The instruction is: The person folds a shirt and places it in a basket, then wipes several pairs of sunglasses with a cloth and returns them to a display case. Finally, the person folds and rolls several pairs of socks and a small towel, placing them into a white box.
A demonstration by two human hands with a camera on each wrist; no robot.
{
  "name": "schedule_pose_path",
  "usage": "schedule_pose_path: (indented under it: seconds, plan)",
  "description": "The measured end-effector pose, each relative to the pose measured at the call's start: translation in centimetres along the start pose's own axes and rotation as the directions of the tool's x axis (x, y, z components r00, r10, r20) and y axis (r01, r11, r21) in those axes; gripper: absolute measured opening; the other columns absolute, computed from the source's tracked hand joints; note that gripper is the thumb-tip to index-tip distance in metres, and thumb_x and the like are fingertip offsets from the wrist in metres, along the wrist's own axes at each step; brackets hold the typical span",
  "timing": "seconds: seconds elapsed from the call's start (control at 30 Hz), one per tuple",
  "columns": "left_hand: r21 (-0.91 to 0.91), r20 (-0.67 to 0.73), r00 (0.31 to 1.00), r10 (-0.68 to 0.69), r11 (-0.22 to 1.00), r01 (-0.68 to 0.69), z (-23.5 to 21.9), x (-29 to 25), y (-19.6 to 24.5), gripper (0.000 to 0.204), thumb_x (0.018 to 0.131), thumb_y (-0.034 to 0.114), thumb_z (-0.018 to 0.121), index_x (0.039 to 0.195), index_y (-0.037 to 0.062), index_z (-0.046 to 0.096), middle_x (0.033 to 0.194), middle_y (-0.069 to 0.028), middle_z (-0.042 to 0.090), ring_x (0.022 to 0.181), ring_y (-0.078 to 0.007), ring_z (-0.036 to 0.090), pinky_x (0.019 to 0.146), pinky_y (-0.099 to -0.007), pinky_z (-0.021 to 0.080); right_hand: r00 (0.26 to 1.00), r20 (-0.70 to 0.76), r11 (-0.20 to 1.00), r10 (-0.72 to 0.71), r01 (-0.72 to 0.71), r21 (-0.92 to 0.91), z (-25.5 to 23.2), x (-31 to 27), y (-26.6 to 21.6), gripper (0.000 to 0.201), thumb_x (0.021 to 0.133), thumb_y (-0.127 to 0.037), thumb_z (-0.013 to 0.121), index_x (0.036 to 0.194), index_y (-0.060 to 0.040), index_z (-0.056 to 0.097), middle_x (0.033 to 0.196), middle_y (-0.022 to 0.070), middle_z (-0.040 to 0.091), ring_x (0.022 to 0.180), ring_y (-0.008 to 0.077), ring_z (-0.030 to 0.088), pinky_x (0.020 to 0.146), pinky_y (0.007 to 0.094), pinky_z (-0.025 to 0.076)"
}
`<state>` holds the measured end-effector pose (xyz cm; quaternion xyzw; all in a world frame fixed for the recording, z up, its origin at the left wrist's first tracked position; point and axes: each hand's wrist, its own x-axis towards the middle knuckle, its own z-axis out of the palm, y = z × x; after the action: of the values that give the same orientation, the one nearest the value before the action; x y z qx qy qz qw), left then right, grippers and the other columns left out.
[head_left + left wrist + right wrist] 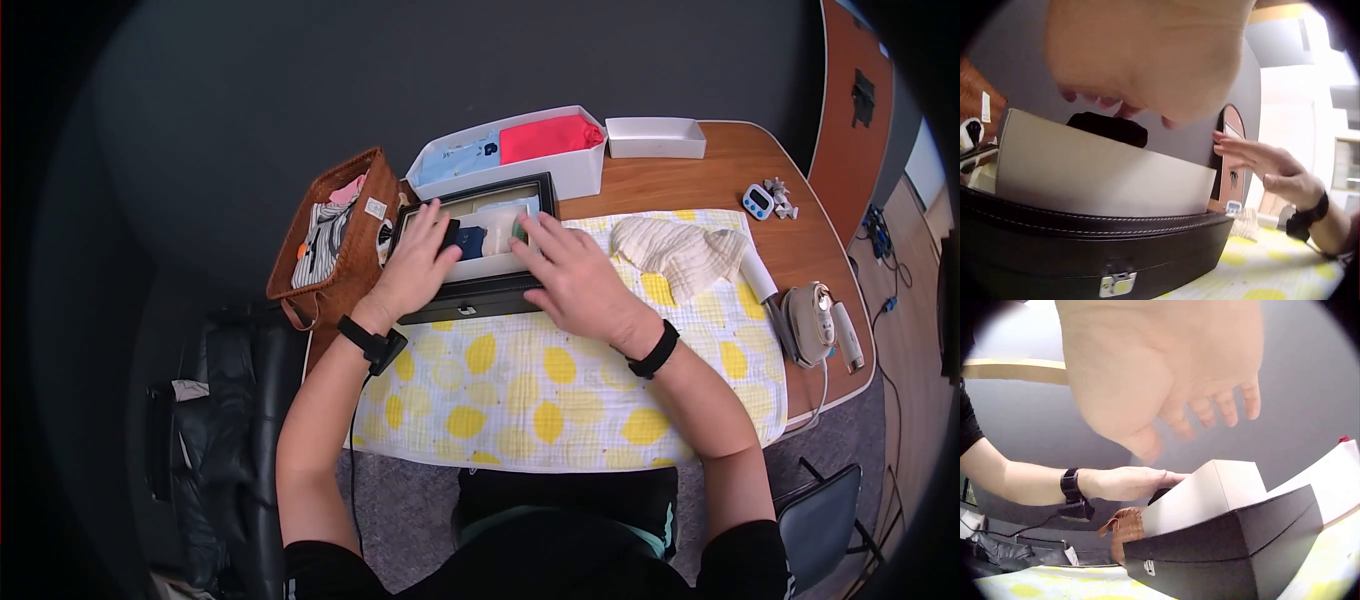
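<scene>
A white open box (487, 266) stands on the black stitched case (470, 300), which has a silver clasp (1117, 284) on its front. Folded cloths lie inside the box: a navy one (470, 241), a pale one (500, 232) and a bit of green at the right end. Over the left end of the box is my left hand (415, 262), its fingers extended beside a black rolled item (1110, 129) that rises above the box wall. My right hand (580, 280) hovers at the box's right end, fingers spread and holding nothing.
At left stands a brown wicker basket (345, 262) of clothes. Behind the case is a long white bin (580, 180) with blue and red cloths, beside a small white box (655, 145). A cream cloth (680, 250), timer (758, 202) and steamer (808, 320) lie at right on the lemon-print cloth and table.
</scene>
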<state>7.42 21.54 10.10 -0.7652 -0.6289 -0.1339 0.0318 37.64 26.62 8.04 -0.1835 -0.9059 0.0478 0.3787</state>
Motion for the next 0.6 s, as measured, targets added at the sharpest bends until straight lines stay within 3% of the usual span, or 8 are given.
schedule_pose_path:
  seconds: [0.03, 0.07, 0.13, 0.27, 0.43, 0.47, 0.6]
  plan:
    - [0.001, -0.002, 1.0, 0.001, 1.0, -0.001, -0.1, 0.0, 0.4, 0.07, 0.097, 0.035, 0.062, 0.15, -0.006, 0.039, 0.16, -0.0288, 0.029, 0.151, -0.039, 0.025, 0.123, -0.0433, 0.025, 0.996, 0.03, 0.996, -0.08, 0.081, -0.024, 0.3, -0.1, -0.2, 0.067, 0.083, -0.023, 0.077, 0.139, 0.0018, 0.051, 0.148, 0.0231, 0.047, 0.136, 0.0401, 0.046, 0.11, 0.0484, 0.04]
    - [0.079, 0.067, 0.997, 0.028, 0.996, -0.033, -0.1, 0.0, 0.7, 0.079, 0.098, 0.041, 0.06, 0.152, -0.0085, 0.031, 0.162, -0.0281, 0.023, 0.153, -0.0387, 0.02, 0.124, -0.0431, 0.022, 0.993, 0.091, 0.997, -0.069, 0.071, -0.017, 0.8, -0.3, -0.2, 0.075, 0.083, -0.025, 0.078, 0.144, 0.0031, 0.045, 0.153, 0.0241, 0.041, 0.143, 0.0394, 0.039, 0.114, 0.0488, 0.036]
    - [0.16, 0.173, 0.984, 0.033, 0.985, -0.061, -0.1, 0.2, 1.2, 0.096, 0.098, 0.052, 0.058, 0.155, -0.0123, 0.015, 0.164, -0.03, 0.015, 0.155, -0.0398, 0.012, 0.126, -0.0442, 0.016, 0.99, 0.119, 0.997, -0.072, 0.074, -0.007, 1.8, -0.7, 0.0, 0.076, 0.082, -0.026, 0.078, 0.143, 0.005, 0.046, 0.151, 0.0241, 0.042, 0.142, 0.0399, 0.04, 0.115, 0.0488, 0.036]
    - [0.08, 0.164, 0.986, 0.016, 0.996, -0.029, 0.3, 0.6, 1.6, 0.097, 0.096, 0.047, 0.062, 0.154, -0.0144, 0.015, 0.163, -0.0344, 0.013, 0.155, -0.0408, 0.012, 0.126, -0.0451, 0.014, 0.985, 0.163, 0.997, -0.064, 0.057, 0.046, 2.4, -0.8, -0.1, 0.08, 0.079, -0.022, 0.08, 0.143, 0.0092, 0.043, 0.148, 0.0261, 0.045, 0.143, 0.0423, 0.039, 0.115, 0.0473, 0.037]
    - [0.029, 0.296, 0.955, 0.034, 0.999, -0.045, 0.2, 0.7, 0.5, 0.111, 0.086, 0.044, 0.075, 0.155, -0.014, 0.01, 0.164, -0.0351, 0.004, 0.156, -0.0417, 0.004, 0.127, -0.0434, 0.011, 0.986, 0.151, 0.993, -0.067, 0.05, 0.108, 2.4, -0.6, -0.1, 0.077, 0.076, -0.014, 0.081, 0.141, 0.0097, 0.046, 0.143, 0.0274, 0.049, 0.14, 0.0434, 0.043, 0.113, 0.0453, 0.041]
    - [0.017, 0.332, 0.943, 0.038, 0.999, -0.046, 0.2, 0.9, 0.0, 0.119, 0.083, 0.05, 0.075, 0.155, -0.0135, 0.006, 0.165, -0.0334, -0.002, 0.156, -0.0403, 0.0, 0.126, -0.0435, 0.013, 0.987, 0.148, 0.991, -0.063, 0.044, 0.129, 2.3, -0.5, -0.1, 0.077, 0.075, -0.012, 0.081, 0.14, 0.0097, 0.046, 0.143, 0.0278, 0.049, 0.139, 0.0438, 0.044, 0.112, 0.0449, 0.042]
    - [-0.073, 0.374, 0.926, 0.047, 0.997, -0.021, 0.4, 1.3, -0.9, 0.12, 0.083, 0.051, 0.075, 0.156, -0.0127, 0.004, 0.165, -0.0325, -0.004, 0.156, -0.041, -0.002, 0.126, -0.0482, 0.013, 0.989, 0.125, 0.992, -0.074, 0.06, 0.111, 2.2, -0.3, -0.4, 0.073, 0.074, -0.009, 0.08, 0.137, 0.0104, 0.049, 0.138, 0.0251, 0.051, 0.137, 0.0434, 0.046, 0.107, 0.0453, 0.046]
